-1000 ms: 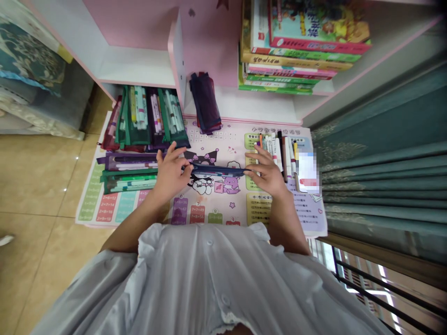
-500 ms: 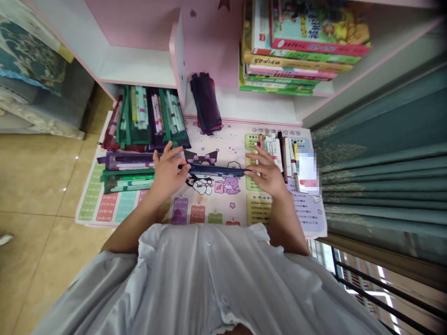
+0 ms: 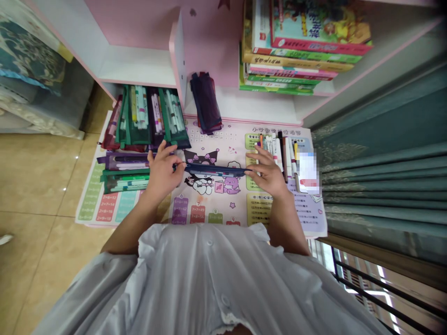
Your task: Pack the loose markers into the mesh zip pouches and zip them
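A dark blue mesh pencil pouch (image 3: pixel 216 170) is stretched level between my hands above the desk mat, with pens showing along its lower side. My left hand (image 3: pixel 163 171) pinches the pouch's left end between thumb and forefinger, other fingers raised. Whether it grips the zipper pull or the fabric is too small to tell. At the opposite end, the thumb and forefinger of my right hand (image 3: pixel 266 174) pinch the pouch's right corner. Just beyond that hand lie loose marker pens (image 3: pixel 275 151) in a row.
Filled mesh pouches (image 3: pixel 139 116) lie at the left, with more pouches (image 3: pixel 127 179) nearer me. A stack of flat dark pouches (image 3: pixel 206 104) leans on the shelf edge. Books (image 3: pixel 296 65) stand piled on the shelf. A phone (image 3: pixel 307 172) lies at the right of the mat (image 3: pixel 209 209).
My left hand has slid a little to the left along the pouch's top edge, to its end. My right hand has stayed in place, holding the right corner.
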`<act>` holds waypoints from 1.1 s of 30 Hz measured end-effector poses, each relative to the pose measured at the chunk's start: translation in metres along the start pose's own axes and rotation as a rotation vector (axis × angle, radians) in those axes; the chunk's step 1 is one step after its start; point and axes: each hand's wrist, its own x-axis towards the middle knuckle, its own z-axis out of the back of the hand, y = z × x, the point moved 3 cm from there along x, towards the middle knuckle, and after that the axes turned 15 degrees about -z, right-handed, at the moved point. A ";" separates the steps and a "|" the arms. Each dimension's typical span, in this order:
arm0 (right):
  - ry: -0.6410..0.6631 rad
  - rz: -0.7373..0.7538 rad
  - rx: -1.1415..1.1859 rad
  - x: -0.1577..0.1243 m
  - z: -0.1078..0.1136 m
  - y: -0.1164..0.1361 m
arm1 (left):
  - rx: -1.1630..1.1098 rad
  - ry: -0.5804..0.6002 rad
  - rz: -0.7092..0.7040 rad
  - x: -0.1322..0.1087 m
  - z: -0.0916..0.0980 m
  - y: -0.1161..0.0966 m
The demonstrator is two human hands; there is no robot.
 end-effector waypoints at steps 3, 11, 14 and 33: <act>0.008 -0.013 0.011 0.000 0.000 -0.001 | -0.002 -0.007 0.008 -0.001 0.000 0.001; 0.004 -0.024 -0.007 0.000 0.000 -0.001 | -0.030 -0.035 0.052 -0.002 0.003 0.006; 0.003 -0.025 -0.007 0.000 0.000 -0.002 | -0.024 -0.043 0.060 -0.002 0.004 0.007; -0.001 -0.019 -0.011 -0.001 0.000 -0.001 | 0.052 -0.073 0.082 -0.006 0.010 0.008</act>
